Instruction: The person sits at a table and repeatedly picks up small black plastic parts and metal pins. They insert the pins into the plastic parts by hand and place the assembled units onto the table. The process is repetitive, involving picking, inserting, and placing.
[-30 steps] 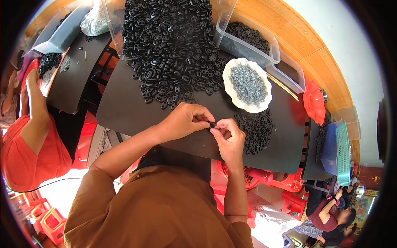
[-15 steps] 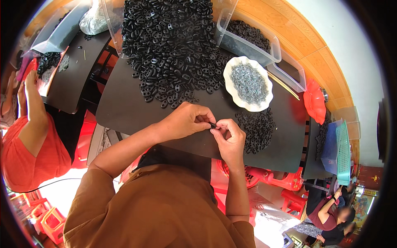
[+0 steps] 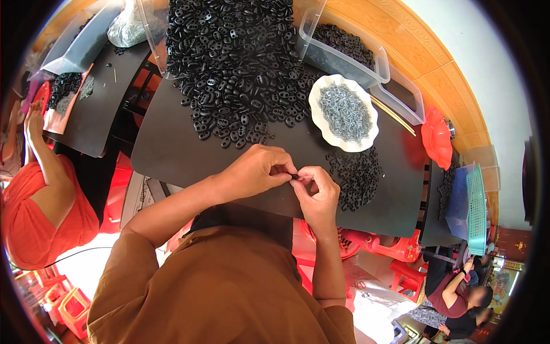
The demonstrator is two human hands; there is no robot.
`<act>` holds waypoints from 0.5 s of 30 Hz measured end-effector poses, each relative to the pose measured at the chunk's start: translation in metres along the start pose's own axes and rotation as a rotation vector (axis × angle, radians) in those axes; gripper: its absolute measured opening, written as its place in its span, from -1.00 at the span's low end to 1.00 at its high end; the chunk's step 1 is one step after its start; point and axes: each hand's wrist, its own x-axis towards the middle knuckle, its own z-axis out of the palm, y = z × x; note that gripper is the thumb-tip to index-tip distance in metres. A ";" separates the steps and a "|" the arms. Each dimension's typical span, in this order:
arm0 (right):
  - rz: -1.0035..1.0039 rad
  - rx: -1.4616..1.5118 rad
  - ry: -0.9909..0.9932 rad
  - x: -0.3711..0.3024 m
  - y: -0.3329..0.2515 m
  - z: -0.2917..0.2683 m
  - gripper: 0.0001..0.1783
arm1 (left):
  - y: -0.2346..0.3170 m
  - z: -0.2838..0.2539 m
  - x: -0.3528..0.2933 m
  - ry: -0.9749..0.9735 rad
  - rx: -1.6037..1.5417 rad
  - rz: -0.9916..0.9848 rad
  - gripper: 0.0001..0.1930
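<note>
Above the table's near edge, my left hand (image 3: 258, 168) and my right hand (image 3: 318, 192) meet, both closed with fingertips pinching. Between them is a small black plastic cord lock piece (image 3: 294, 176), mostly covered by the fingers. A heap of oval black cord lock pieces (image 3: 229, 74), many showing two holes, spreads over the table beyond my left hand. Right of my right hand lies a pile of smaller black plastic parts (image 3: 358, 182). A white scalloped dish (image 3: 316, 117) beyond that pile holds many tiny silvery pieces that look like springs.
Clear plastic bins (image 3: 344, 66) stand at the table's far side, with thin sticks (image 3: 395, 116) near the dish. A red scalloped dish (image 3: 436, 137) and a green basket (image 3: 476, 209) are farther right. To the left, a person in red (image 3: 48, 206) works at another table (image 3: 106, 97).
My hands stay together around the black piece, with a slight shift of the fingers. At left, the other person's arms have moved a little.
</note>
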 end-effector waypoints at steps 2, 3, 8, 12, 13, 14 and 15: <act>0.006 -0.013 0.006 -0.001 -0.004 0.000 -0.75 | 0.001 0.000 0.000 0.000 -0.006 0.014 -0.90; 0.018 -0.011 0.010 -0.001 -0.006 0.000 -0.76 | 0.001 0.000 0.000 -0.003 0.000 0.017 -0.90; -0.083 -0.036 0.026 -0.005 -0.002 -0.001 -0.79 | 0.002 0.002 -0.001 -0.010 0.010 0.022 -0.89; -0.134 -0.031 0.043 -0.007 -0.001 -0.001 -0.79 | 0.001 0.005 -0.002 -0.003 0.054 0.038 -0.88; -0.146 -0.034 0.045 -0.007 -0.001 -0.001 -0.79 | 0.001 0.007 -0.003 0.003 0.066 0.034 -0.89; -0.145 -0.039 0.043 -0.007 -0.001 -0.002 -0.79 | 0.001 0.008 -0.004 0.009 0.077 0.029 -0.89; -0.142 -0.045 0.041 -0.008 -0.001 -0.002 -0.78 | 0.002 0.008 -0.004 0.014 0.083 0.028 -0.88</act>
